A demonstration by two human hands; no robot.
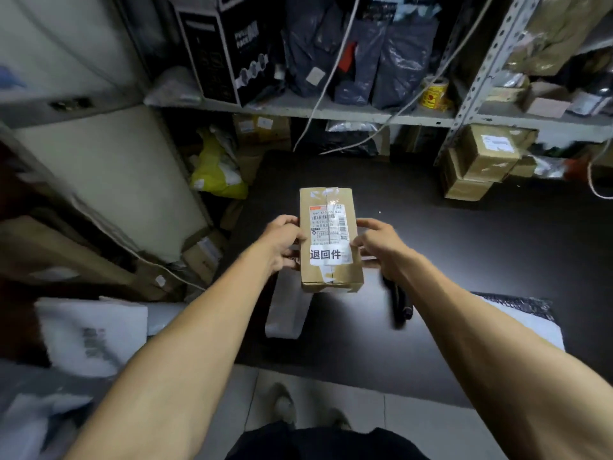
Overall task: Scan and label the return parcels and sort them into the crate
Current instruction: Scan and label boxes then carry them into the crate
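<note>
A small brown cardboard parcel (pixel 328 200) is held above the dark table (pixel 464 244). It carries a printed shipping label with barcodes and, below that, a white sticker with bold black characters. My left hand (pixel 282 244) grips the parcel's left side. My right hand (pixel 378 244) is at its right side, thumb and fingers touching the edge of the white sticker. A dark handheld device (pixel 399 303) lies on the table under my right wrist. No crate can be made out.
A white poly mailer (pixel 287 307) lies on the table below the parcel, another (pixel 517 313) at the right edge. Shelves (pixel 331 111) behind hold grey bags, a black box, a yellow label roll (pixel 434 92) and cartons (pixel 481 161). White mailers (pixel 89 330) pile up at left.
</note>
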